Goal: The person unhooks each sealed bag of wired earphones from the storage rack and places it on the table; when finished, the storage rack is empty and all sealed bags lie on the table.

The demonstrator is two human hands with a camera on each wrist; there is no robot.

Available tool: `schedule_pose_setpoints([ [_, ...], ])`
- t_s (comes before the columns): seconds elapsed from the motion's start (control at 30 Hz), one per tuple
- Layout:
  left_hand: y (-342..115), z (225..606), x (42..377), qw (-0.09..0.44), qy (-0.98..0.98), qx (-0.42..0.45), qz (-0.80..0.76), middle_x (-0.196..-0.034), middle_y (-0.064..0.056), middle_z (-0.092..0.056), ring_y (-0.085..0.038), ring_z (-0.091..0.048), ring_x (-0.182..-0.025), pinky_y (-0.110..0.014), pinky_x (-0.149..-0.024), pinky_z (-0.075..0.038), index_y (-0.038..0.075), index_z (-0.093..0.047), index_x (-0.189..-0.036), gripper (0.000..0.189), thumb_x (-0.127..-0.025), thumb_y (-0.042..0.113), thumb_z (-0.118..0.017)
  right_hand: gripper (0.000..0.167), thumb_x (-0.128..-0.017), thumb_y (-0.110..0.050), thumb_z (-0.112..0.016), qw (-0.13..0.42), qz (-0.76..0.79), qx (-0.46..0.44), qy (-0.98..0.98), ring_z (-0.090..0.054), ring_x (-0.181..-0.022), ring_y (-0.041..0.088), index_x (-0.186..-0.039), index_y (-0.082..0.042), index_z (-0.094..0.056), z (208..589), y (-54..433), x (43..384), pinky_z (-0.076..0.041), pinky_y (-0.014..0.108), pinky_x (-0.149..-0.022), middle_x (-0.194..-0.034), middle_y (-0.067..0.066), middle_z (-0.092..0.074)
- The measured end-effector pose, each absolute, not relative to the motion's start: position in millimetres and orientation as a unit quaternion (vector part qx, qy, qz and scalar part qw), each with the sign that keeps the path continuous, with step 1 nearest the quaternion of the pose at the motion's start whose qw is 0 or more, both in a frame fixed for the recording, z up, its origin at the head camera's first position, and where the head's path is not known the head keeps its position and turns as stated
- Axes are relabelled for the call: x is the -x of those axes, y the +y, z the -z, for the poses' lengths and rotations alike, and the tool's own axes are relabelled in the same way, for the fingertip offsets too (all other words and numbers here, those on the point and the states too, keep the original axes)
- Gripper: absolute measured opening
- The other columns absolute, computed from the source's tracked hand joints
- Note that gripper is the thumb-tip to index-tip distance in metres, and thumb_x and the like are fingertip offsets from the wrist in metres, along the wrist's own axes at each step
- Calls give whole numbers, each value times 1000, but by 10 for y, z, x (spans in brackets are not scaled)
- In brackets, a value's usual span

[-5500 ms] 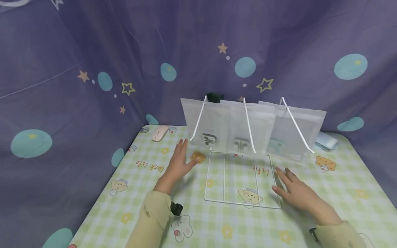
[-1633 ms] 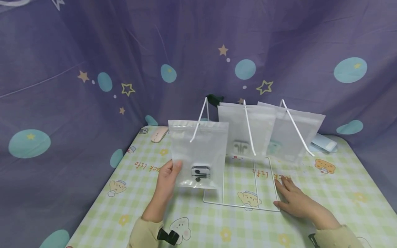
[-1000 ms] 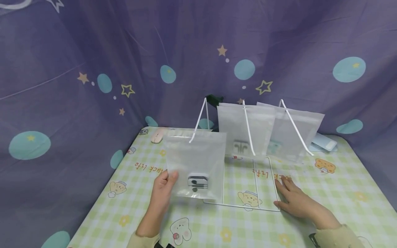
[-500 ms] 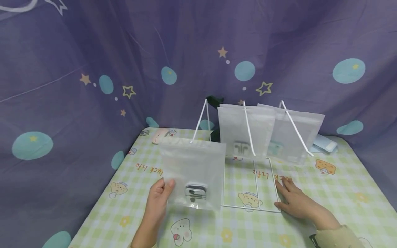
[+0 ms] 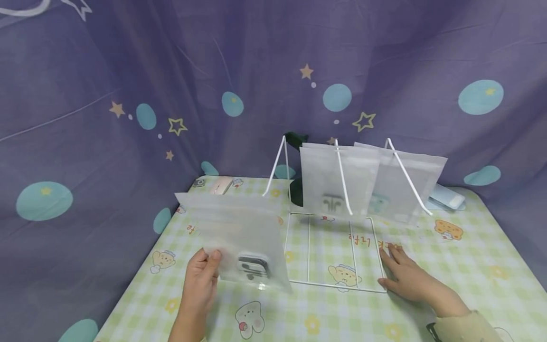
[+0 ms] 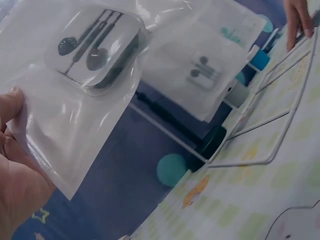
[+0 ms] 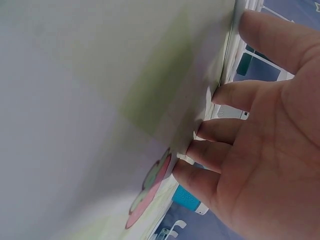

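My left hand pinches the lower left edge of a frosted zip bag between thumb and fingers. Through the plastic shows a pair of earphones in a clear case, sharper in the left wrist view, where the earphones look black. The bag is tilted, in the air left of a white wire display rack. Two similar bags, a middle bag and a right bag, hang from rack prongs. My right hand rests with fingers extended at the rack base's right edge.
A pink computer mouse lies at the back left. Pale blue boxes are behind the rack at right. The bare left prong juts forward, and a dark green object stands behind it. A patterned curtain encloses the table.
My left hand has gripped the left bag, drawn it forward off its prong, then carried it leftward, turning it. Earlier, my right hand came to the rack's base; since then it has stayed still.
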State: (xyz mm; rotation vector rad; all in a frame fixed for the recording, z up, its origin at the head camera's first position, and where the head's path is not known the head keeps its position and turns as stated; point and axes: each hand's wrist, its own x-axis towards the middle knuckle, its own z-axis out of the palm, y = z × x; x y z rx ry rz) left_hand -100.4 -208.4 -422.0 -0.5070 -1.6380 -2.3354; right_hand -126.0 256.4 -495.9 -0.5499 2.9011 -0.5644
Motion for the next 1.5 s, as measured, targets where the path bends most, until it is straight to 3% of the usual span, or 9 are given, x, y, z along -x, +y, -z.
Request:
schedule_pose_setpoints([
  [0.23,-2275,4227,1047,157,-540,104,820,-97,2,-67,-8,-58,-90,-20,-80,-46,7,-68,-101,25,-102,0,-43,80,-88,-38,-69,70,188,178,963,-20,-132,62,-141,13,-39,4939,2559,1248,-26,68,-101,-146,43,-22],
  [0.43,-2370,4216,1078,171,-578,-7,798,-107,5,-67,-10,-57,-102,-22,-88,-46,10,-69,-106,20,-101,8,-50,79,-88,-38,-69,68,188,180,963,-20,-132,62,-140,13,-40,4937,2560,1247,-26,68,-102,-145,43,-23],
  [0.6,-2414,4242,1162,123,-625,-61,768,-106,7,-66,-8,-57,-103,-22,-87,-47,12,-67,-110,17,-101,17,-53,79,-88,-38,-69,70,190,177,963,-19,-132,62,-140,13,-40,4953,2566,1246,-25,68,-102,-146,43,-22],
  [0.8,-2405,4349,1358,53,-691,-104,713,-106,9,-65,-8,-56,-103,-22,-86,-46,-2,-54,-128,38,-101,25,-54,80,-89,-40,-68,74,195,171,963,-18,-133,61,-142,12,-38,4961,2571,1250,-23,69,-103,-147,42,-21],
  [1.03,-2415,4484,1540,19,-738,-121,663,-100,6,-66,-7,-59,-89,-22,-77,-48,-7,-53,-132,45,-101,25,-56,80,-89,-39,-68,79,198,175,961,-18,-134,61,-142,12,-37,4951,2559,1246,-23,69,-103,-147,42,-20],
  [1.2,-2431,4544,1649,-1,-745,-120,656,-98,-1,-66,-10,-60,-83,-23,-72,-49,-8,-54,-131,42,-101,21,-55,80,-89,-38,-69,74,196,177,961,-19,-133,62,-142,13,-37,4935,2549,1246,-24,69,-102,-146,43,-21],
  [1.5,-2436,4655,1801,-48,-763,-125,632,-108,-16,-66,-20,-62,-86,-30,-72,-51,-5,-54,-131,40,-101,21,-54,80,-88,-37,-69,74,190,176,963,-19,-133,61,-141,13,-38,4926,2538,1247,-25,69,-102,-146,43,-22],
])
